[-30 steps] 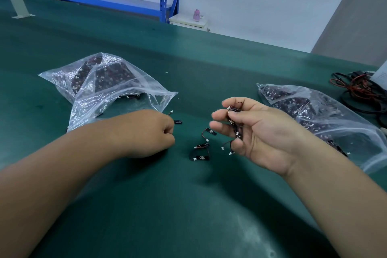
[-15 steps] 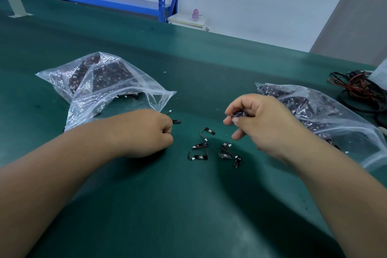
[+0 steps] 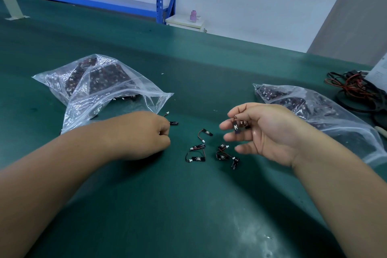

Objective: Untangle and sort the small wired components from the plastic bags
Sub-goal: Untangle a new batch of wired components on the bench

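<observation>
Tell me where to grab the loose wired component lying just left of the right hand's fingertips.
Pinch the wired component by its flat black board, coming straight down, fingers across its narrow width. It lies flat on the green mat, apart from the other pieces; its thin wire arches away to a white plug, so the board is likely the firmest part.

The left hand [image 3: 144, 134] hides its fingertips; the cable coil [image 3: 356, 93] is cropped.
</observation>
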A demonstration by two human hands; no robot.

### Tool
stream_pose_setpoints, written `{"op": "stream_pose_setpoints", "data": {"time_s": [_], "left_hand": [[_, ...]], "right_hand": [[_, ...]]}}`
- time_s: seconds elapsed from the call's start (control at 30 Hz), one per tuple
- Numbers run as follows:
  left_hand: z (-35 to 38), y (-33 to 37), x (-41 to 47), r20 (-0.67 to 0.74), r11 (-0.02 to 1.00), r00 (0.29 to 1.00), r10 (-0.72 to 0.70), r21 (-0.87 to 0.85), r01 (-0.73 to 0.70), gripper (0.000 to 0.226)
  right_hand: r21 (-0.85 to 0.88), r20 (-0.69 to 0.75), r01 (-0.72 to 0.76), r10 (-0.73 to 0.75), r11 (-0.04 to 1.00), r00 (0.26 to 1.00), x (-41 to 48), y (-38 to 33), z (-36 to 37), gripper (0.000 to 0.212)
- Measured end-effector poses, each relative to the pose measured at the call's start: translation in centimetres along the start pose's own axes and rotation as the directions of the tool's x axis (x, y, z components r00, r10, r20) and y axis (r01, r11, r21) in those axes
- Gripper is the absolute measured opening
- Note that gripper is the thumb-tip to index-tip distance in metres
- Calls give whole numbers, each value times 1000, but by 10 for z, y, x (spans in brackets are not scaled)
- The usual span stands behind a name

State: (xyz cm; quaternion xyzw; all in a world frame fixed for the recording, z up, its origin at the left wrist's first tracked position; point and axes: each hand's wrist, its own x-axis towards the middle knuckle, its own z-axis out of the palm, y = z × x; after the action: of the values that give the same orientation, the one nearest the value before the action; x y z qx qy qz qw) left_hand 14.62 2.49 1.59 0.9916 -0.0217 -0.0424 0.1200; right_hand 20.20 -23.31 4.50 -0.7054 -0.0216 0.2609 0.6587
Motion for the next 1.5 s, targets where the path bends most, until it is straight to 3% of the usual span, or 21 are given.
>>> {"op": "stream_pose_setpoints", "data": {"time_s": [0.17,0.37,0.53,0.77,0.9,0.97,1.03,1.07,1.1,1.13,1.17,1.2,1.33,1.5], "left_hand": [[0,1,0,4,1000,1000,-4,5,4,20],[-1,1,0,12,1000,1000,-2,12,2,20],[-1,2,0,6,1000,1000,3,20,-3,19],[-2,1,-2,13,1000,1000,-15,-18,15,18],[-8,-7,0,91,987,995,-31,-156,45,16],[-12,-10,-2,160,898,987,-27,-429,94,18],[-21,-13,-4,146,708,989,-2,-699,104,21],[-26,-14,-6,110,617,994,6,-783,82,23],[-31,-15,-7,80,535,997,14,-843,60,22],[-36,-14,-8,60,466,998,21,-884,44,20],[-39,-13,-9,49,412,998,26,-911,34,18],[-41,-13,-10,40,376,999,29,-926,26,18],[-39,-9,-10,21,355,1000,2,-935,19,24],[-39,-7,-10,30,389,999,-10,-921,32,12]], "right_hand": [[81,45,-79,76,994,996,4,2,-4,18],[160,62,-141,132,977,989,7,1,-9,40],[160,47,-135,129,978,991,9,0,-12,57],[101,24,-90,88,991,996,10,1,-12,63],[-48,-25,-37,36,998,999,7,2,-4,47],[-185,-64,75,-88,980,994,5,8,4,32],[-367,-46,199,-232,908,972,2,17,17,25],[-489,-7,244,-284,837,959,1,24,24,32],[-643,50,271,-314,716,948,0,33,31,48],[-800,114,278,-321,531,940,0,43,38,68],[-898,167,283,-332,337,928,1,52,46,87],[-936,198,283,-350,210,916,3,58,54,98],[-957,170,242,-365,160,915,31,60,84,98],[-958,236,276,-328,79,915,68,45,117,64]]}}
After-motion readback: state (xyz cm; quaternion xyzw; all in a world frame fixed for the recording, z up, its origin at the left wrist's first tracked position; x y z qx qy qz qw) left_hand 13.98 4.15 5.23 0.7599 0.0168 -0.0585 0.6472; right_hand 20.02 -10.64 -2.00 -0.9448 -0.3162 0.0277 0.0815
